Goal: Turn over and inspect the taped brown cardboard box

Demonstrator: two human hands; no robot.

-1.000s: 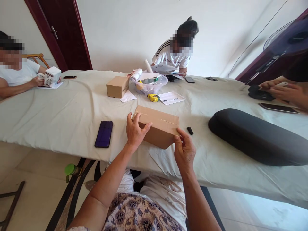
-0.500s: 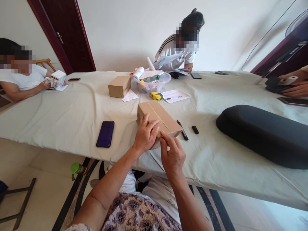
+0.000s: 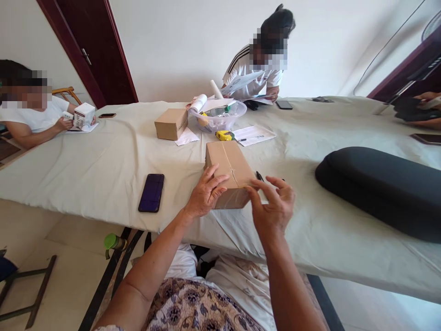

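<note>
The cloth-covered table (image 3: 86, 174) runs across the whole view, and its near edge slopes down from left to right. At its far left a seated person holds a white carton (image 3: 84, 115). Between that person and the dark phone (image 3: 150, 192), which lies close to the near edge, the cloth is bare and open. Four phones lie on the table in all, and there are two cardboard boxes. The smaller box (image 3: 171, 123) sits far back beside a clear bowl (image 3: 223, 117) and a yellow tape measure (image 3: 224, 135).

The nearer cardboard box (image 3: 229, 165) lies just right of the dark phone, one short end towards the person. The left hand (image 3: 206, 193) rests on its near left corner, fingers spread over the top and not closed round it. The right hand (image 3: 274, 209) is open, with loosely curled fingers, at the near right corner; I cannot tell whether its fingertips touch the box. A black pen (image 3: 259, 175) lies just beside the box on the right.

Past a strip of free cloth, one long black pad (image 3: 379, 188) fills the right side.
</note>
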